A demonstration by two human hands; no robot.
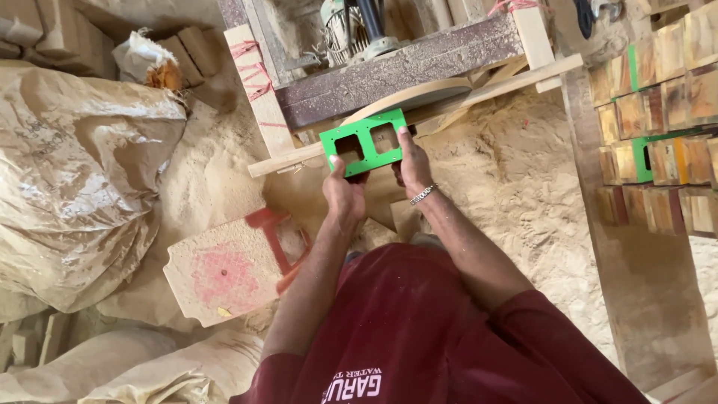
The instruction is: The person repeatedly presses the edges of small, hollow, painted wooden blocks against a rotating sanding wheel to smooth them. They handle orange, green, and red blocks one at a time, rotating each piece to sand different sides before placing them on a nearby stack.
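Both hands grip a green two-window frame [364, 142] held up near the machine bench [389, 71]. Left hand [343, 196] pinches its lower corner; right hand [412, 166] clasps the opposite edge, fingers seemingly curled behind. Sawdust [516, 179] beneath.

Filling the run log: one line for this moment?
left hand: holds green frame | right hand: holds it | at disc sander | sawdust floor

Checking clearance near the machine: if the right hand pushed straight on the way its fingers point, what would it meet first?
Likely the round sanding disc, just beyond the green frame that the right hand holds; depth is unclear.
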